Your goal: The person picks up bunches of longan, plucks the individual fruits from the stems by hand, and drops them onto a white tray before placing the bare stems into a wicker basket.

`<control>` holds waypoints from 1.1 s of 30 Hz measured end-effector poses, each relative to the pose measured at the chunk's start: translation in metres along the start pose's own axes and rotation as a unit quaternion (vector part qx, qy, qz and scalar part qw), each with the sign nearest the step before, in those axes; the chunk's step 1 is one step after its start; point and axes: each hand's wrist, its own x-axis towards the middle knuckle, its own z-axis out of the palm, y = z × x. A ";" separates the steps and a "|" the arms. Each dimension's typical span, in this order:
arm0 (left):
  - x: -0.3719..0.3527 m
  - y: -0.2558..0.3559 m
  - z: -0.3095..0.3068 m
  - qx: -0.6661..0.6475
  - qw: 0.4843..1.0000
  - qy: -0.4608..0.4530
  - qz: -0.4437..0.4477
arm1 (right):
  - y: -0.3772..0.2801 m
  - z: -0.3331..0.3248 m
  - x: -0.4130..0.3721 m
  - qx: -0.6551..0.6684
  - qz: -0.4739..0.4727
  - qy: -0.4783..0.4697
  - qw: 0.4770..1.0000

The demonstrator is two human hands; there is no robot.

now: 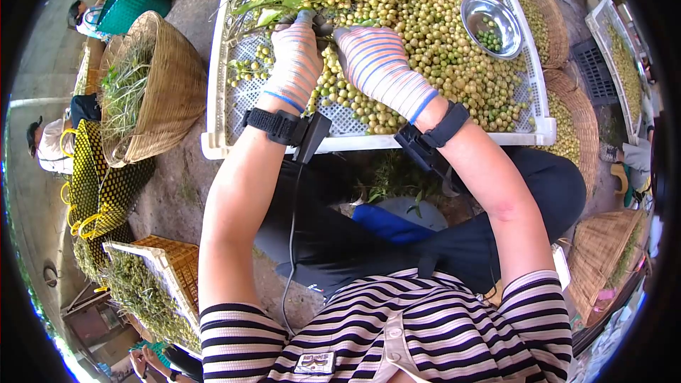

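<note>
A white plastic mesh tray (369, 143) holds many small round yellow-green fruits (425, 42) and leafy stems (273, 3). Over its near part, my left hand (296, 53) wears a striped glove, its fingers closed at the stems beside a dark thing too hidden to name. Close to its right is my right hand (376, 60), also in a striped glove, fingertips bent inward by the fruits; what lies between them is hidden. A steel bowl (472, 14) with some green fruits rests on the fruits at the tray's right side.
A wicker basket (177, 92) with grass-like stems stands left of the tray. Yellow-black woven bags (89, 170) and a tray of stems (145, 298) are farther left. Flat baskets (582, 113) of fruit lie to the right. Other people are at both edges.
</note>
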 end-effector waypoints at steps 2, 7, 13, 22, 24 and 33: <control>0.010 -0.011 -0.002 0.113 0.989 -0.044 0.083 | 0.006 0.002 0.000 -0.048 -0.032 -0.051 0.997; -0.007 0.009 0.012 0.018 0.999 0.027 0.015 | 0.026 -0.003 0.006 -0.104 0.080 -0.238 0.962; -0.004 0.006 0.013 0.000 0.999 -0.020 0.033 | 0.036 -0.018 -0.005 -0.068 -0.045 -0.039 0.996; -0.003 0.006 0.011 0.054 0.996 -0.059 0.035 | 0.013 0.005 0.012 -0.026 0.037 -0.130 0.990; -0.006 0.005 0.013 -0.038 0.999 -0.026 0.009 | 0.010 -0.008 0.009 -0.021 0.040 -0.145 0.988; -0.015 0.009 0.023 0.009 0.999 -0.038 0.023 | 0.029 -0.011 0.004 0.021 0.073 -0.184 0.980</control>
